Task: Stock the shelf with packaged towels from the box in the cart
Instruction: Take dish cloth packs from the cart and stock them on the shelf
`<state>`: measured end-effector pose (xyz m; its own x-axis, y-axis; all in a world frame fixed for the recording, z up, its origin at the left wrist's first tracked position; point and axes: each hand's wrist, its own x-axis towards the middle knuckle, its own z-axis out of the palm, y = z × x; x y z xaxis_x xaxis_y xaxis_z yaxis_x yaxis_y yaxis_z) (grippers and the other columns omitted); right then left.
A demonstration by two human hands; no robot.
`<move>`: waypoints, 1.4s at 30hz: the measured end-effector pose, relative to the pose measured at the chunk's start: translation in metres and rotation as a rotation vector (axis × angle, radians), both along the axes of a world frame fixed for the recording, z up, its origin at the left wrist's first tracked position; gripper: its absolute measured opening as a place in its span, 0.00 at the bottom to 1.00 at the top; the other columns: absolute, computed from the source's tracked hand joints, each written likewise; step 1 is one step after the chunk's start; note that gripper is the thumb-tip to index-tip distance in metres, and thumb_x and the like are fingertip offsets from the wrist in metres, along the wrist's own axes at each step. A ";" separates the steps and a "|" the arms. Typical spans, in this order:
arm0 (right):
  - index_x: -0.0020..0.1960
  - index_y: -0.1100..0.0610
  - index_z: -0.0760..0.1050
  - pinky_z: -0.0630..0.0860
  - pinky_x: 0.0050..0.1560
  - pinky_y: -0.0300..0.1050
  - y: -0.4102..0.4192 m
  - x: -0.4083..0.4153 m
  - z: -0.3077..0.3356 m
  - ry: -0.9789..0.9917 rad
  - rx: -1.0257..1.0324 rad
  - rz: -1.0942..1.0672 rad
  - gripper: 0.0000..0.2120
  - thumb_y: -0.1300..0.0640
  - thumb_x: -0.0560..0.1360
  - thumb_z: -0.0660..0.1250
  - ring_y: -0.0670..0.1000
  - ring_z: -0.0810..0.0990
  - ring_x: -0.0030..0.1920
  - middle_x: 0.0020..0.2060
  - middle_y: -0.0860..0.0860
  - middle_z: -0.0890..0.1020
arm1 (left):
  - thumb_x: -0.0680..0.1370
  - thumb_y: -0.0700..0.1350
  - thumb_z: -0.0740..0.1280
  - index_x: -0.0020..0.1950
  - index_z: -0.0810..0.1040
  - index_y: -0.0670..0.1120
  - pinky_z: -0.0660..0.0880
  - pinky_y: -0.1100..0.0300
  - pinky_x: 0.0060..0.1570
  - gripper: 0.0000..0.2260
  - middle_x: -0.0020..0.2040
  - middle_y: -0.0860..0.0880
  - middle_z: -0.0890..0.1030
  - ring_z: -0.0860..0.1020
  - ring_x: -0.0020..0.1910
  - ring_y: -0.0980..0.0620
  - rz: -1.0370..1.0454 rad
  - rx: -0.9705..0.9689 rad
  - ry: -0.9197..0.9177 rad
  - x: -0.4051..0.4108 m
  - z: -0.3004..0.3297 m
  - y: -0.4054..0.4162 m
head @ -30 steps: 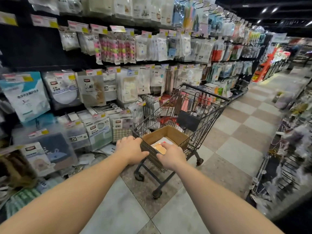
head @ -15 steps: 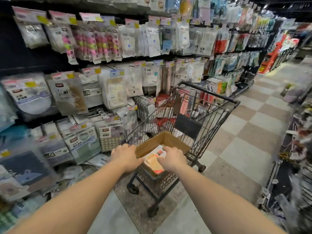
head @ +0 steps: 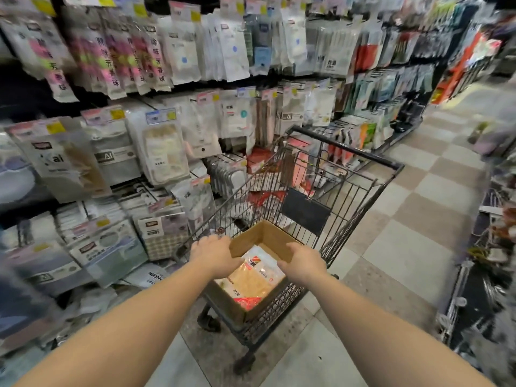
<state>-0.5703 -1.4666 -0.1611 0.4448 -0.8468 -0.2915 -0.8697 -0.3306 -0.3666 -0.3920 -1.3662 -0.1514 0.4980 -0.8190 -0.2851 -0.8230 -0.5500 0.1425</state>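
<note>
A towel pack [head: 252, 280] is lying in the box [head: 264, 233] at the cart's [head: 349, 196] near end; left hand [head: 213, 254] and right hand [head: 303, 262] are gripping the box's side rims, with tiled aisle [head: 413, 219] lying open rightward.

Both my arms are stretched out, left hand [head: 216, 254] and right hand [head: 303, 263] palm-down, fingers curled forward.
</note>
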 end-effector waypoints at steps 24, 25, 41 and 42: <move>0.77 0.54 0.63 0.71 0.68 0.49 -0.105 0.120 -0.133 0.040 0.409 -0.517 0.32 0.46 0.77 0.67 0.57 0.72 0.69 0.71 0.56 0.72 | 0.73 0.63 0.70 0.73 0.67 0.46 0.71 0.50 0.66 0.34 0.67 0.42 0.75 0.73 0.67 0.41 -0.438 0.325 0.194 0.165 -0.178 -0.222; 0.77 0.54 0.62 0.71 0.68 0.50 -0.105 0.124 -0.142 0.043 0.439 -0.536 0.32 0.46 0.77 0.67 0.57 0.72 0.69 0.71 0.55 0.71 | 0.74 0.62 0.71 0.73 0.66 0.45 0.71 0.51 0.65 0.35 0.67 0.41 0.74 0.73 0.67 0.40 -0.439 0.355 0.216 0.167 -0.189 -0.224; 0.75 0.52 0.65 0.76 0.63 0.53 -0.106 0.153 -0.286 0.051 0.737 -0.648 0.27 0.53 0.78 0.68 0.56 0.78 0.62 0.66 0.55 0.77 | 0.73 0.44 0.77 0.72 0.69 0.44 0.73 0.48 0.66 0.30 0.67 0.46 0.77 0.76 0.65 0.43 0.083 0.585 0.635 0.173 -0.350 -0.223; 0.76 0.52 0.64 0.76 0.63 0.53 -0.107 0.154 -0.290 0.046 0.739 -0.649 0.27 0.53 0.78 0.67 0.56 0.78 0.62 0.67 0.55 0.76 | 0.73 0.44 0.77 0.73 0.68 0.45 0.72 0.48 0.66 0.31 0.67 0.46 0.77 0.75 0.66 0.43 0.107 0.583 0.643 0.172 -0.356 -0.222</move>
<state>-0.4164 -1.5735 -0.4513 -0.0672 -0.5206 -0.8512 -0.8201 0.5146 -0.2500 -0.2202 -1.5886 -0.5078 0.1624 -0.4129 -0.8962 -0.6194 -0.7496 0.2332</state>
